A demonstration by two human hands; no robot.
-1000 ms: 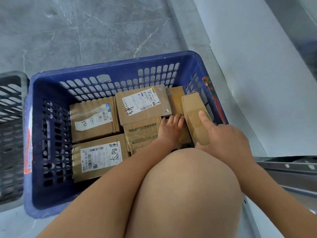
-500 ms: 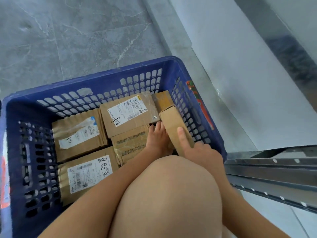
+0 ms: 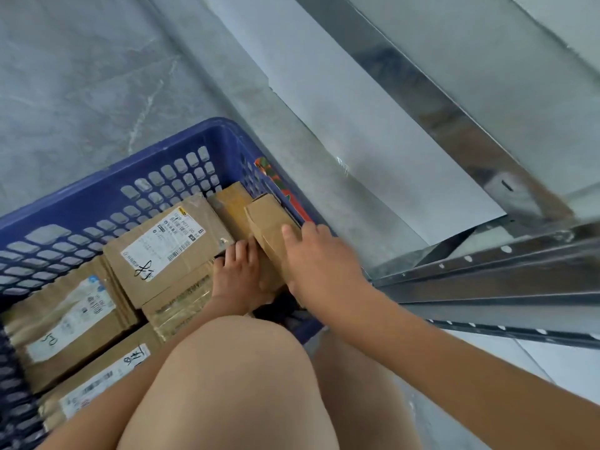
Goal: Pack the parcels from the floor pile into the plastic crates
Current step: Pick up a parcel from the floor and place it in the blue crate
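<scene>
Parcels of brown cardboard fill the blue perforated plastic crate (image 3: 97, 196), which stands on the grey marbled floor (image 3: 81, 76). At the crate's left edge lies a taped cardboard parcel with a white label (image 3: 65, 319), flat on the bottom. Toward the crate's near edge, a second labelled cardboard parcel (image 3: 104, 381) lies partly hidden behind the person's bare knee (image 3: 233, 384). Next, along the crate's far wall, a flat cardboard box with a printed shipping label and handwritten mark (image 3: 165, 248) rests on top of a tape-wrapped cardboard parcel (image 3: 181, 303).

The left hand (image 3: 237, 277) lies just beside that labelled box, fingers straight and close together, their tips touching the parcels beneath; I cannot tell whether they press down. In the crate's far right corner sits a darker brown cardboard box (image 3: 230, 203). Against the crate's right wall a narrow plain cardboard box (image 3: 269, 228) stands tilted on its long edge. The right hand (image 3: 321, 261) rests on it, forefinger stretched along its upper face and the other fingers curled over its right side, between the box and the crate wall. A red and green sticker (image 3: 276, 186) shows on the crate's right rim. Right of the crate lie a pale grey sheet (image 3: 373, 141) and perforated grey metal rails (image 3: 487, 280).
</scene>
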